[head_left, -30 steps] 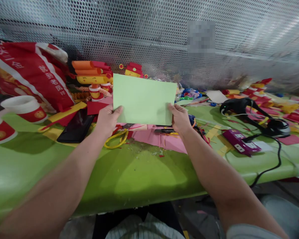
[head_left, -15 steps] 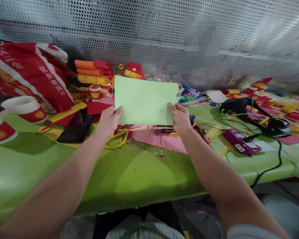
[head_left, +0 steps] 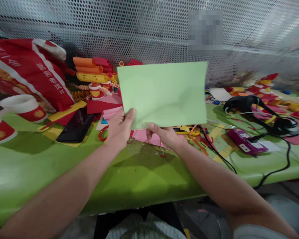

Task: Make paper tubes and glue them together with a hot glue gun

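A plain light green paper sheet (head_left: 164, 93) is held up above the table, its face turned to me. My left hand (head_left: 121, 127) pinches its lower left corner, thumb on the front and fingers behind. At the middle of the bottom edge, my right hand (head_left: 165, 134) is closed on the sheet, its thumb tip at the front and its other fingers partly hidden. Behind and below the sheet lie pink paper (head_left: 147, 137) and a red ring-shaped handle (head_left: 103, 133), both partly covered.
On the left are paper cups (head_left: 25, 108), a black phone (head_left: 76, 126) and a red bag (head_left: 32, 73). Paper figures (head_left: 96, 78) stand behind. To the right lie a purple power strip (head_left: 246, 142), its black cord and a black strapped device (head_left: 261, 113). A perforated metal wall (head_left: 144, 30) closes the back.
My right hand has moved from the sheet's right edge to its bottom edge, leftward and down. The sheet has come closer and tilted, its right side higher. My left hand has shifted slightly right.
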Action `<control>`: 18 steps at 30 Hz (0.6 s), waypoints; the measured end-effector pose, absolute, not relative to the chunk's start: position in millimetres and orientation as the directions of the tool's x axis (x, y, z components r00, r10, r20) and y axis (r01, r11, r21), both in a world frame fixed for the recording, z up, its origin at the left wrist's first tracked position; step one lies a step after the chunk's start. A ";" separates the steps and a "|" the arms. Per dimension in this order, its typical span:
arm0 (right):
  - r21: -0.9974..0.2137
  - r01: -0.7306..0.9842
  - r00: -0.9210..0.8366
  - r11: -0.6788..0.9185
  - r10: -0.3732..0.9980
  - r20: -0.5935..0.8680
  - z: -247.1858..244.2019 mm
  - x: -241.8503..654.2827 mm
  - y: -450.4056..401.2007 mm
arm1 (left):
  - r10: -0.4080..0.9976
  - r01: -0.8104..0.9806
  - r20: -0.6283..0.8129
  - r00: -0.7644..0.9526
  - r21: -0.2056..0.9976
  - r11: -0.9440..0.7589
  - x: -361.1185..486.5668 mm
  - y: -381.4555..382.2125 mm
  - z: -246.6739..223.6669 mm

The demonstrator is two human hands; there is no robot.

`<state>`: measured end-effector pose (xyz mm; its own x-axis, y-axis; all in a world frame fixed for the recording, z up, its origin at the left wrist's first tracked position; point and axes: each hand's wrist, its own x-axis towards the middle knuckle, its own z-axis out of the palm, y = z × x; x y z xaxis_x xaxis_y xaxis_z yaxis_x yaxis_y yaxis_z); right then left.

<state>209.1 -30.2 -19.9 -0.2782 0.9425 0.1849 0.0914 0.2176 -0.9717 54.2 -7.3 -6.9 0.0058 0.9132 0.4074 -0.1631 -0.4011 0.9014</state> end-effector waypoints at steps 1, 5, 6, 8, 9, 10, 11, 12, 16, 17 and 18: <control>-0.961 0.142 -0.269 0.237 0.944 0.193 -18.5 209.9 -32.0 | 0.898 -0.174 0.437 0.048 0.889 -0.423 56.5 -11.9 -6.3; -0.939 0.178 -0.216 0.295 0.942 0.256 -16.1 214.2 -32.9 | 0.919 -0.311 0.329 0.217 0.916 -0.254 56.4 -19.3 -0.3; -0.937 0.187 -0.196 0.294 0.946 0.258 -16.9 214.8 -32.2 | 0.924 -0.310 0.262 0.279 0.935 -0.171 55.2 -18.9 0.7; -0.931 0.218 -0.153 0.293 0.952 0.264 -19.0 215.5 -30.9 | 0.910 -0.256 0.145 0.388 0.966 -0.045 53.0 -17.1 1.2; -0.927 0.238 -0.136 0.291 0.955 0.264 -20.2 215.7 -30.5 | 0.901 -0.226 0.109 0.420 0.974 -0.013 52.3 -16.1 1.1; -0.921 0.258 -0.125 0.292 0.955 0.268 -21.1 215.8 -30.3 | 0.895 -0.206 0.087 0.438 0.978 0.006 52.0 -15.3 0.8; -0.914 0.279 -0.118 0.296 0.955 0.274 -21.8 215.8 -30.3 | 0.894 -0.205 0.076 0.442 0.979 0.017 51.9 -14.7 0.6; -0.906 0.301 -0.113 0.297 0.955 0.275 -22.2 215.7 -30.3 | 0.896 -0.217 0.069 0.438 0.976 0.031 52.1 -14.3 0.4; -0.893 0.356 -0.099 0.276 0.961 0.257 -21.3 213.7 -30.8 | 0.904 -0.228 -0.001 0.428 0.968 0.109 54.3 -14.7 -0.6; -0.895 0.353 -0.092 0.272 0.962 0.256 -20.5 212.4 -31.0 | 0.902 -0.207 -0.017 0.431 0.971 0.117 55.0 -15.4 -1.0; -0.899 0.337 -0.099 0.278 0.961 0.260 -19.4 210.8 -31.4 | 0.897 -0.184 -0.021 0.442 0.976 0.114 55.5 -16.3 -1.4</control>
<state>210.8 -31.4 -19.4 -0.0989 0.9606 0.2596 0.3373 0.2778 -0.8995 55.5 -16.3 -1.4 0.4417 0.8969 -0.0212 -0.1837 0.1136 0.9764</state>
